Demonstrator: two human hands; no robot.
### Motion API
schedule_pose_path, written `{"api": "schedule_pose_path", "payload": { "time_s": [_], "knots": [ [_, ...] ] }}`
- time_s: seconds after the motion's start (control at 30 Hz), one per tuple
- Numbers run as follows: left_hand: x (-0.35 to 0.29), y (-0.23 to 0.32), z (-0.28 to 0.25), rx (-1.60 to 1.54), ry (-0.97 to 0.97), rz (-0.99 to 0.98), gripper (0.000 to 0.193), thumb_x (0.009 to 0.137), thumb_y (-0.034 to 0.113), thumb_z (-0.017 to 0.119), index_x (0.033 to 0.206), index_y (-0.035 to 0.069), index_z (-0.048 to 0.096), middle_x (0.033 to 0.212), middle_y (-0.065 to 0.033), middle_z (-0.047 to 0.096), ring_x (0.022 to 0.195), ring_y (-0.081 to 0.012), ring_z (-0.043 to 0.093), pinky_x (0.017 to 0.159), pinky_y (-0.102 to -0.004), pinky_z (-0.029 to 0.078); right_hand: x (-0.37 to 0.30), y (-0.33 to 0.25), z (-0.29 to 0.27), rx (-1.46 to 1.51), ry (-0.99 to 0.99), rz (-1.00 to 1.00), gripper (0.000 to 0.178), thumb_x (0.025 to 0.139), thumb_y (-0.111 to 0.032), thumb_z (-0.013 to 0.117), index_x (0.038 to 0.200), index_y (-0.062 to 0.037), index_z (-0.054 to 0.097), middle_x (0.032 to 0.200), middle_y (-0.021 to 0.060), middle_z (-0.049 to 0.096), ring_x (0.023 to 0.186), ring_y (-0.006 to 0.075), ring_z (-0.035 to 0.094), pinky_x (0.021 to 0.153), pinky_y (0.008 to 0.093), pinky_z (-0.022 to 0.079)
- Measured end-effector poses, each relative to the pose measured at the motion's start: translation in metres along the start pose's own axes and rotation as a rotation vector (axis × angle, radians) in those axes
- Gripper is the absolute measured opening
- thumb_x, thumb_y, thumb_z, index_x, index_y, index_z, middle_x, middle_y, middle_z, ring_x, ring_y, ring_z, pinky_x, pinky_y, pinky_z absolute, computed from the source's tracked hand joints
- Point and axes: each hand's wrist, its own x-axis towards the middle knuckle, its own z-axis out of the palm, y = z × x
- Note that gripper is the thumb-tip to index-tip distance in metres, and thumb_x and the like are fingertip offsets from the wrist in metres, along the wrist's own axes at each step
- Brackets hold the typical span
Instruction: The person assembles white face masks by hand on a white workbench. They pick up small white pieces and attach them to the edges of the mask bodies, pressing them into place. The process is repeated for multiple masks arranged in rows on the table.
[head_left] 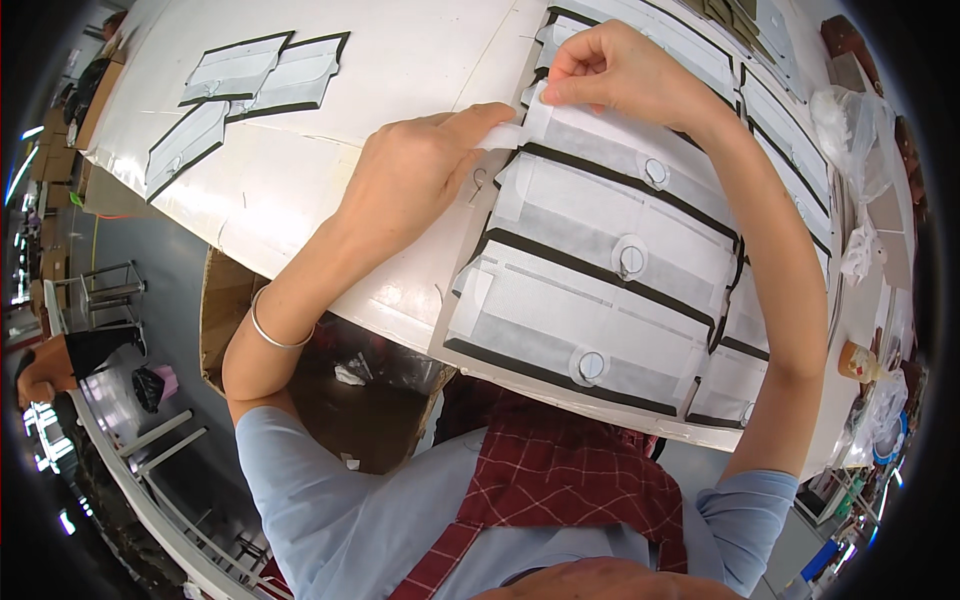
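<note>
Rows of pale grey-white flat panels point(610, 215) with black edging lie on a board in front of me, several with a round disc point(631, 261) on them. At the left end of one panel point(600, 140), my left hand point(415, 170) has thumb and forefinger closed on a short white strip point(503, 137). My right hand point(625, 75) reaches over the same panel, its thumb and forefinger pinched at the panel's upper left corner. A small white piece point(537, 97) shows just below that pinch, and I cannot tell whether it is separate from the panel.
Three similar black-edged panels point(235, 70) lie overlapping at the far left of the white table point(300, 190). Clear plastic bags point(850, 140) and a small orange-brown bottle point(857, 361) are at the right. Below the table's front edge stands an open cardboard box point(222, 300).
</note>
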Motion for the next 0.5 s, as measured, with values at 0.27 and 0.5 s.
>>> {"api": "schedule_pose_path", "payload": {
  "time_s": [0.27, 0.5],
  "knots": [
    [0.003, 0.005, 0.001, 0.122, -0.032, 0.093, 0.055, 0.079, -0.007, 0.063, 0.131, 0.011, 0.066, 0.093, -0.013, 0.072, 0.073, -0.0299, 0.067, 0.067, -0.0371, 0.056, 0.001, 0.001, 0.002, 0.031, 0.014, 0.06, 0.02, 0.085, -0.023, 0.076, 0.075, -0.008, 0.067, 0.063, -0.0045, 0.056, 0.056, 0.0038, 0.05, 0.048, 0.0231, 0.036],
    [0.005, 0.003, 0.002, 0.309, -0.087, 0.234, 0.063, 0.071, -0.005, 0.063, 0.132, 0.013, 0.065, 0.078, -0.0098, 0.066, 0.064, -0.0272, 0.063, 0.059, -0.0378, 0.053, -0.002, 0.009, 0.014, -0.043, 0.156, -0.031, 0.017, 0.081, -0.018, 0.076, 0.084, -0.0036, 0.068, 0.066, -0.0009, 0.057, 0.064, 0.0091, 0.054, 0.057, 0.0272, 0.042]
  ]
}}
